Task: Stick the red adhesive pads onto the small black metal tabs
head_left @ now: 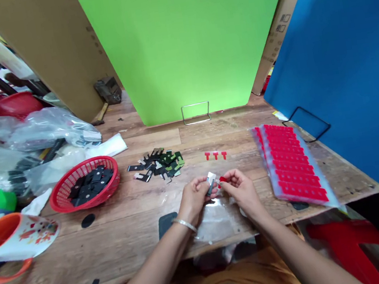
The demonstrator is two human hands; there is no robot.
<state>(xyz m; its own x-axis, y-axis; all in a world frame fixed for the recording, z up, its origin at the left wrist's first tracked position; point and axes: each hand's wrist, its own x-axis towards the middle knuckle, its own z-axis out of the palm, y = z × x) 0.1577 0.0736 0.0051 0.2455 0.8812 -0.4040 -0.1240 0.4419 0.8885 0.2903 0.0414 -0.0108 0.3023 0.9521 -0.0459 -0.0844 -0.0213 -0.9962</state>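
My left hand (196, 198) is closed on a small flat metal plate (211, 182), shiny at its top end and dark lower down. Close beside it, my right hand (241, 190) pinches a small red T-shaped sticker (222, 180). The two pieces are almost together; whether they touch I cannot tell. Beyond the hands, three red T-shaped stickers (216, 155) lie in a row on the table. To the left is a loose pile of dark and shiny metal plates (159, 163). Sheets of red stickers (292, 162) are stacked at the right.
A red basket (56, 202) of black plates (92, 184) stands left, near an orange and white mug (39, 233). A green board (189, 42) and a blue board (349, 66) rise behind the wooden table (127, 246). Clear plastic (217, 221) lies under my hands.
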